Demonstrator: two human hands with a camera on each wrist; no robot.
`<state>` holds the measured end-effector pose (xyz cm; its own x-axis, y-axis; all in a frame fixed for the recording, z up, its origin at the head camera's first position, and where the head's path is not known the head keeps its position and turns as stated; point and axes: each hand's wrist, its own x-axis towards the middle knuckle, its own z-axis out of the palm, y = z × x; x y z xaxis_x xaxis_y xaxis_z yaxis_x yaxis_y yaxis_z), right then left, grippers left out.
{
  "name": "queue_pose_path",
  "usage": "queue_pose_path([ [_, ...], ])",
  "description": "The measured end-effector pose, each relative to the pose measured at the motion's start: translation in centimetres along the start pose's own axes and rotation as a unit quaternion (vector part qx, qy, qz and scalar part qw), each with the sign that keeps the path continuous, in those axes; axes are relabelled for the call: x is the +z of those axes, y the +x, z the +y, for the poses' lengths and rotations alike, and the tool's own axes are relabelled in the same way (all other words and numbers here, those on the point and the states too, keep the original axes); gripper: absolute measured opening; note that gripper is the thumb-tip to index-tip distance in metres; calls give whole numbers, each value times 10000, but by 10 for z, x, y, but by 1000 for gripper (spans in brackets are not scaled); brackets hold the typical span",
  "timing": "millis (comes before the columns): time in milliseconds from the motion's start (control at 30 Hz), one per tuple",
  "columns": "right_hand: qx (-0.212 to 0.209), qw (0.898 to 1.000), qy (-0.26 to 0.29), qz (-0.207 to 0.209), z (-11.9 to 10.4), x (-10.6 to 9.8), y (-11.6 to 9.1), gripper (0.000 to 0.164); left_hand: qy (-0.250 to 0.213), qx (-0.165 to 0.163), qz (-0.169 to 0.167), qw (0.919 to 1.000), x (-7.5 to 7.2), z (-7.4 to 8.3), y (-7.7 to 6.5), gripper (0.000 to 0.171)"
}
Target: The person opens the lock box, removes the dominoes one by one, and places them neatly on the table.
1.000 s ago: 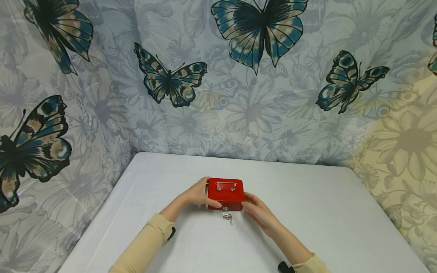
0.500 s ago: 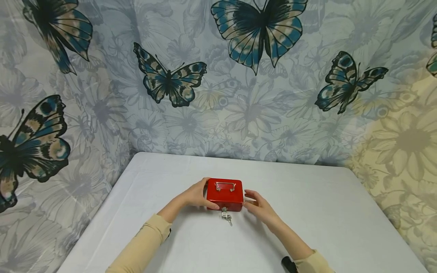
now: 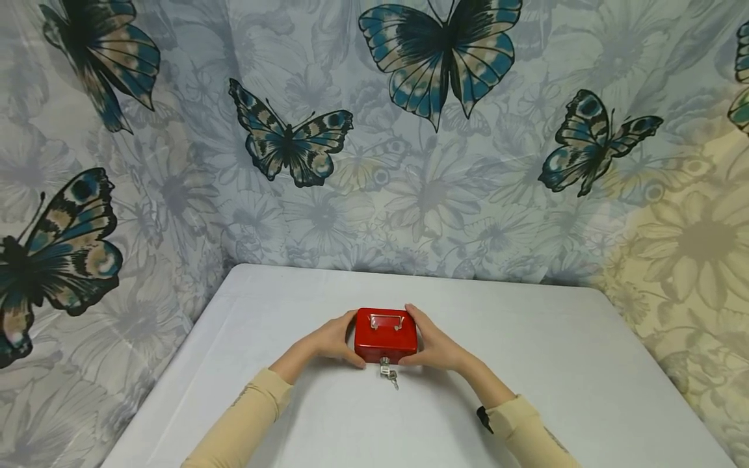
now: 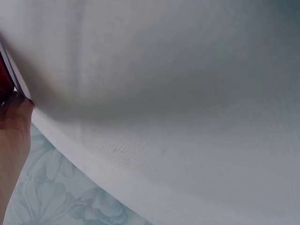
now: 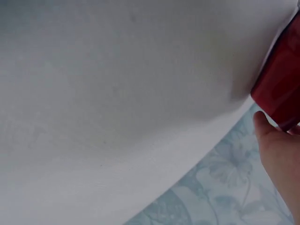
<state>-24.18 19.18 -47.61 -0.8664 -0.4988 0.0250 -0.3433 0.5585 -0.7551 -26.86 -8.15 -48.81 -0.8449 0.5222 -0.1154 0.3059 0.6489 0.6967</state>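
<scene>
In the head view a small red cash box (image 3: pixel 386 337) sits on the white table, its wire handle (image 3: pixel 386 321) folded on the lid. From the lock at its front hangs a small bunch of keys (image 3: pixel 389 373). My left hand (image 3: pixel 335 339) spans the box's left side, fingers at the back corner and thumb at the front. On the other side my right hand (image 3: pixel 435 344) holds it likewise, thumb along the front lower edge. The right wrist view shows the red box (image 5: pixel 281 79) with the right hand (image 5: pixel 281 150) at its end. Fingertips behind the box are hidden.
The white-covered table (image 3: pixel 526 364) reaches out on all sides of the box. Behind and to the left hangs a floral cloth backdrop (image 3: pixel 328 221) with butterflies, close to the table's edges.
My right hand has opened off the box's right side, then come back around it, fingers to the back corner and thumb to the front. The left thumb has slid lower. The box has barely moved.
</scene>
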Motion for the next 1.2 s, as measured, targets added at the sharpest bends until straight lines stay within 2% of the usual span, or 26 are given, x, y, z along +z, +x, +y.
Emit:
queue_pose_path([
  [500, -43, 9996, -220, 172, 4, 3, 6, 103, -166, 130, 120, 9997, 0, -5, -1, 105],
  [967, -62, 9949, -980, 219, 4, -2, 7, 102, -290, 223, 159, 9992, 3, -9, -1, 104],
  [1200, -25, 9942, -1056, 187, 2, -5, 7, 101, -297, 186, 163, 9993, 3, -8, -2, 106],
])
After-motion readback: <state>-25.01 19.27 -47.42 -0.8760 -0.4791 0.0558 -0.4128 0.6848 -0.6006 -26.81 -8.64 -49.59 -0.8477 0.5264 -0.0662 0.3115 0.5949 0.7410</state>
